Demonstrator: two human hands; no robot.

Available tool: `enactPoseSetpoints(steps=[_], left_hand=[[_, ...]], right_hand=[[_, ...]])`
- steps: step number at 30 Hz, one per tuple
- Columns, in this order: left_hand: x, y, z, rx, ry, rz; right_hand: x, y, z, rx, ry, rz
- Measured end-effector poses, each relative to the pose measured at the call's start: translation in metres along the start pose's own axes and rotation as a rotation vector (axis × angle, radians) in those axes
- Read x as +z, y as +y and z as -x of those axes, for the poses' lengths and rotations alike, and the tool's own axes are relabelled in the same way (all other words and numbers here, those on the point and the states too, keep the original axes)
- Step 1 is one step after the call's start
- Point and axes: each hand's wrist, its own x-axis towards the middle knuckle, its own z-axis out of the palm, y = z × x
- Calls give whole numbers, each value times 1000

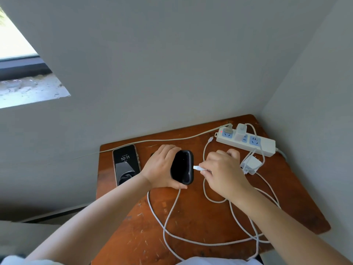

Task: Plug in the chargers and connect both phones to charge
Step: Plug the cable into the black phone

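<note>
My left hand (161, 167) grips a black phone (182, 169) and tilts it up off the wooden table (191, 211). My right hand (223, 169) pinches a white cable plug (196, 167) whose tip sits right at the phone's end. A second phone (126, 164) lies flat at the left with its screen lit, reading 10:11. A white power strip (267, 147) lies at the back right with one white charger (241, 133) plugged in. Another white charger (251, 165) lies loose on the table beside my right hand.
White cables (172, 213) loop over the table's front half. The strip's cord (152, 140) runs along the back edge and off to the left. Walls close in behind and to the right. A window (17, 54) is at the upper left.
</note>
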Motion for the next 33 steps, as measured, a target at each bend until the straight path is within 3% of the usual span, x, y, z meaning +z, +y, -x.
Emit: enactPoseSetpoints(steps=[33], left_hand=[[13,-4,2,59,-61,-44]], right_hand=[[11,-3,-4,33,-278,-22]])
